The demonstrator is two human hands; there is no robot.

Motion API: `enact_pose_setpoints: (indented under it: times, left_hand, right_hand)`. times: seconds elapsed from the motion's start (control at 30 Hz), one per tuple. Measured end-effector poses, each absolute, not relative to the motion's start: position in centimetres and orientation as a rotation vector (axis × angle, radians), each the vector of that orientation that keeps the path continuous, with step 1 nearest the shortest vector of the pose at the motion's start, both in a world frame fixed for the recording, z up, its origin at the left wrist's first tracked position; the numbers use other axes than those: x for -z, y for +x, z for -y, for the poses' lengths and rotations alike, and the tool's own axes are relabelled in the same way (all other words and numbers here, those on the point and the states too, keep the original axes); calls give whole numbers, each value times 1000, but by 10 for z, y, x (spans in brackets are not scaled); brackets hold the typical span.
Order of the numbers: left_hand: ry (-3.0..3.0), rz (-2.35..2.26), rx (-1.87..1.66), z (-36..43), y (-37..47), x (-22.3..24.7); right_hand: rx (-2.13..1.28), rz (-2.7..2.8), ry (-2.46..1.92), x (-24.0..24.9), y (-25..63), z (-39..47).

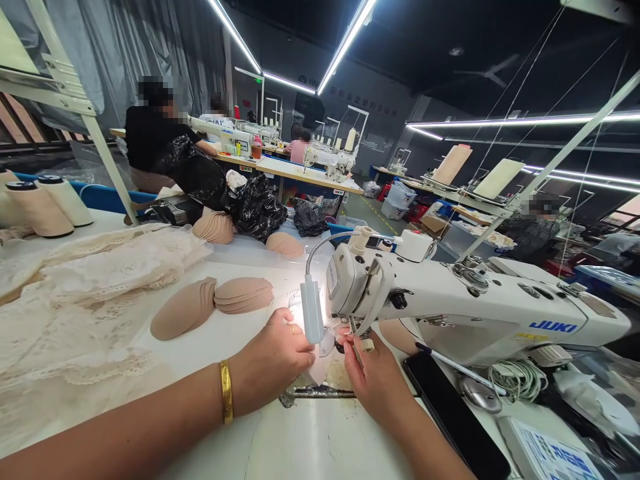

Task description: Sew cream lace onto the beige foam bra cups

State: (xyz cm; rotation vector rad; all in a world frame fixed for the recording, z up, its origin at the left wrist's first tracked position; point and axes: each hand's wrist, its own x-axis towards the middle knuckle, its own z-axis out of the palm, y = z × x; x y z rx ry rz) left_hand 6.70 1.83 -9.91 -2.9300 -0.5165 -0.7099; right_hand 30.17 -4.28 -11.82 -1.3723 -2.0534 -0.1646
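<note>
My left hand (277, 353), with a gold bangle at the wrist, is closed at the left of the needle area, its curled fingers on a pale fabric piece (321, 371). Close to the presser foot of the white sewing machine (415, 287), my right hand (376, 373) has its fingertips drawn together; what they grip is too small to make out. A lit grey lamp (312, 310) on a bendable neck hides part of the work. Left of my hands lie fanned stacks of beige oval pads (185, 308) and more beige pads (244, 295).
Cream lace fabric (90, 293) spreads over the table's left side, with thread cones (40, 207) behind. A black phone (455, 417), a coiled cable (517, 381) and a box (547, 450) lie right. Black plastic bags (257, 207) stand beyond. Other people sit at machines farther back.
</note>
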Motion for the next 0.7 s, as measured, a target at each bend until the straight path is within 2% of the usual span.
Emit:
enact_pose_setpoints:
  times: [0.47, 0.7]
  left_hand:
    - [-2867, 512, 790, -22, 70, 101]
    - [-2832, 496, 686, -1, 71, 102]
  right_hand:
    - [205, 2116, -1350, 106, 300, 48]
    - [-108, 2382, -1261, 99, 303, 54]
